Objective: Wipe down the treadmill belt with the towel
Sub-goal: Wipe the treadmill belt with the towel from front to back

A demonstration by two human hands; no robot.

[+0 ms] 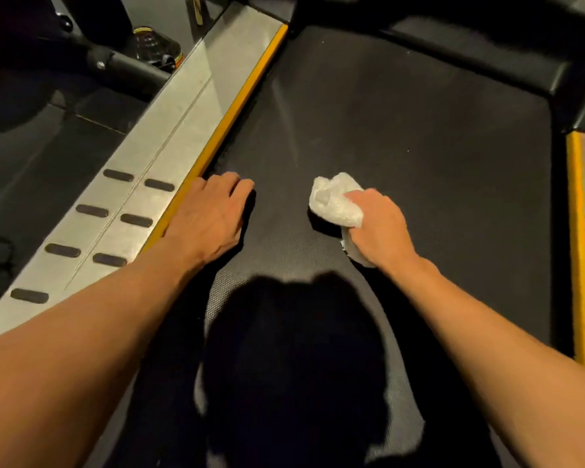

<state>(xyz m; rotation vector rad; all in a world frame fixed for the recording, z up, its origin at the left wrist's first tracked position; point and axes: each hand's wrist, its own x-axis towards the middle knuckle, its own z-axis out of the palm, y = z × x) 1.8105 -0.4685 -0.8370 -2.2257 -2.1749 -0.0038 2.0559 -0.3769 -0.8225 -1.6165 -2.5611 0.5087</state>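
Note:
The black treadmill belt [402, 123] fills the middle of the view. My right hand [380, 224] is closed around a crumpled white towel [333, 201], which is pressed onto the belt near its centre. A bit of the towel also shows under the wrist. My left hand [210, 214] rests palm down on the belt's left side, fingers apart, right beside the yellow edge strip [237, 106]. It holds nothing. A dark shadow of my head lies on the belt between my forearms.
A silver side rail [169, 136] with dark oval grip pads runs along the left. A second yellow-edged rail [580, 231] lines the right. The black motor cover [470, 45] closes the belt's far end. Dark floor and gym gear lie at the upper left.

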